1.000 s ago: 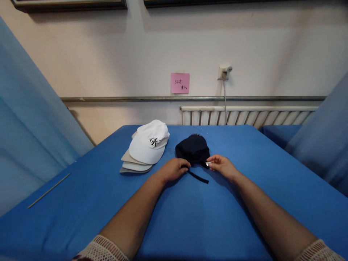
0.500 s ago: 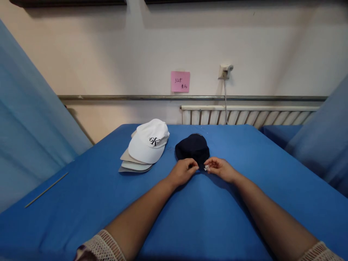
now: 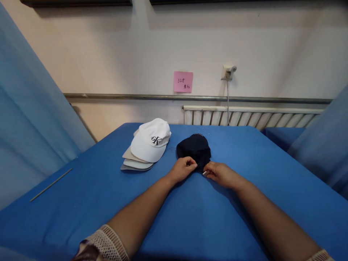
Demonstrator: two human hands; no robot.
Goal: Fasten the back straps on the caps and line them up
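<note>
A dark navy cap (image 3: 193, 145) lies on the blue-covered table, its near edge between my two hands. My left hand (image 3: 182, 169) is closed in a pinch on the cap's near edge. My right hand (image 3: 219, 174) has its fingers pressed together at the same edge, a little to the right. A small white piece, perhaps a label (image 3: 205, 173), sticks out under the right fingertips. What exactly is pinched there is partly hidden by the fingers. To the left of the navy cap stands a stack of caps with a white cap (image 3: 151, 140) bearing black letters on top.
The blue table cover (image 3: 174, 224) spreads all around. A thin stick (image 3: 51, 185) lies at the left. Behind the table are a radiator (image 3: 250, 116), a metal rail (image 3: 130, 96), a pink note (image 3: 183, 82) and a wall socket (image 3: 227, 72). Blue curtains (image 3: 29, 105) hang at both sides.
My right hand has turned more palm-down, and the white piece under its fingertips now points down and left. My left hand keeps its pinch. The whole view has shifted slightly.
</note>
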